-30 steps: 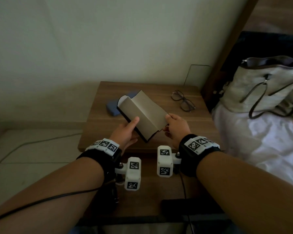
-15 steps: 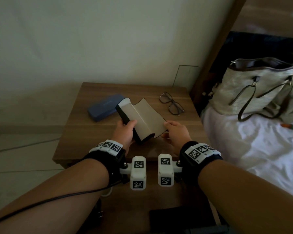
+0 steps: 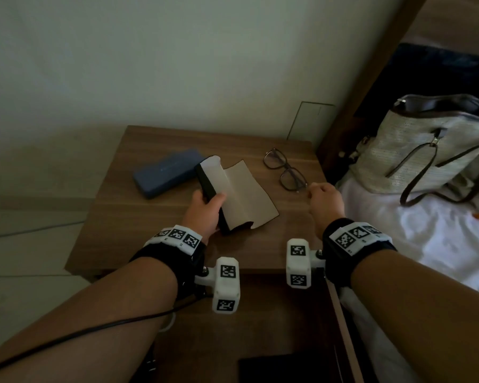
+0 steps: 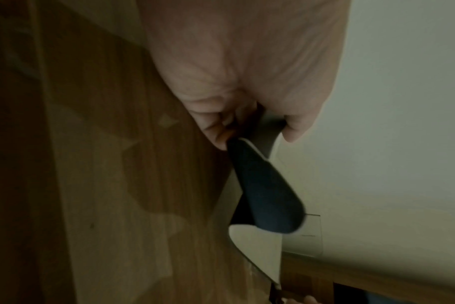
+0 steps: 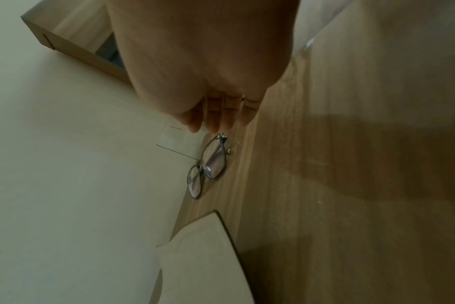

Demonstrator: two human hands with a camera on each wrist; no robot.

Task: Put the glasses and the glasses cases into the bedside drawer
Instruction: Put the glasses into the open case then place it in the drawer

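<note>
My left hand (image 3: pixel 205 205) grips the black folding glasses case (image 3: pixel 238 194) by its dark edge; its beige lining lies spread open on the bedside table (image 3: pixel 155 228). The left wrist view shows the same case (image 4: pixel 262 195) pinched between thumb and fingers. A pair of dark-framed glasses (image 3: pixel 285 170) lies near the table's back right corner. My right hand (image 3: pixel 322 196) hovers just at their near end, fingers loosely curled and holding nothing; in the right wrist view the fingertips (image 5: pixel 216 123) almost touch the glasses (image 5: pixel 208 166). A blue hard case (image 3: pixel 166 172) lies closed at the back left.
A woven handbag (image 3: pixel 426 150) sits on the white bedsheet (image 3: pixel 398 236) to the right of the table. The wooden bed frame (image 3: pixel 365 78) rises beside the table's right edge. A black flat object (image 3: pixel 282 369) lies low in front. A wall stands behind the table.
My right hand has let go of the black case's flap and moved right to the glasses. The left hand has lowered the opened case onto the table.
</note>
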